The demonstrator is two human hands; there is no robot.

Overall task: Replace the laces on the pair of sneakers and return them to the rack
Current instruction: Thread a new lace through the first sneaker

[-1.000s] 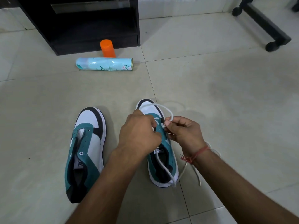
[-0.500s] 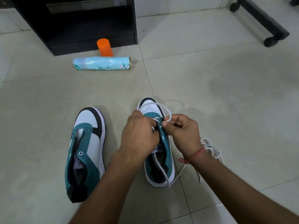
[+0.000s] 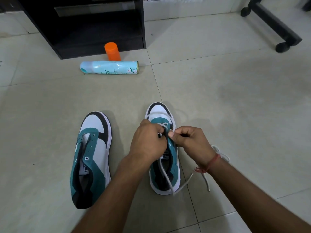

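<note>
2 sneakers, 2 hands, 1 white lace, 1 spray can, 1 orange cap

Soft, even indoor light leaves the pale glossy tiled floor moderately bright, with faint sheen and weak shadows beside the shoes. The black open cabinet sits in deep shade. Focus is sharp centrally; wide-angle bending curves lines toward the edges.
</note>
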